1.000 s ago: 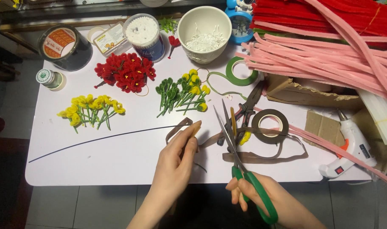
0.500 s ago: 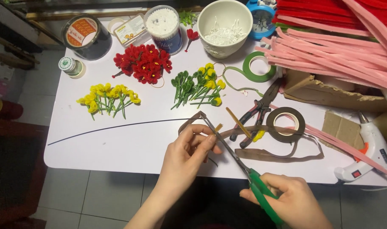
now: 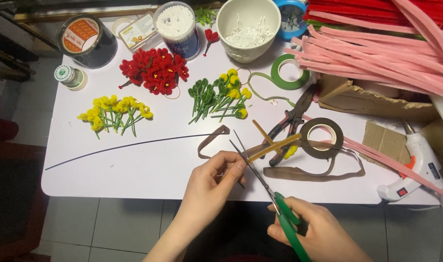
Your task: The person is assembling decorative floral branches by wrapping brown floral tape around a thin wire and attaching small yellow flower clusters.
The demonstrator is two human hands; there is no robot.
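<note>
My right hand (image 3: 318, 233) grips green-handled scissors (image 3: 270, 194) whose blades are parted and point up-left at the brown tape strip (image 3: 212, 139). My left hand (image 3: 214, 182) pinches that strip near the table's front edge, just left of the blades. The strip loops up and ends near a long thin black wire (image 3: 124, 145) lying across the white table (image 3: 148, 174). A roll of brown floral tape (image 3: 321, 138) sits to the right, with a loose brown band (image 3: 313, 172) trailing below it.
Yellow flowers (image 3: 115, 111), red flowers (image 3: 156, 70) and green-yellow stems (image 3: 221, 99) lie behind. Pliers (image 3: 292, 121), glue sticks (image 3: 272, 145), green tape roll (image 3: 290, 73), white pot (image 3: 248, 29), pink and red pipe cleaners (image 3: 386, 53), a glue gun (image 3: 418, 167) and cardboard crowd the right.
The view has shifted, so everything sits further right. My left hand has brought the brown strip to the scissors, and the blades now stand parted right beside it.
</note>
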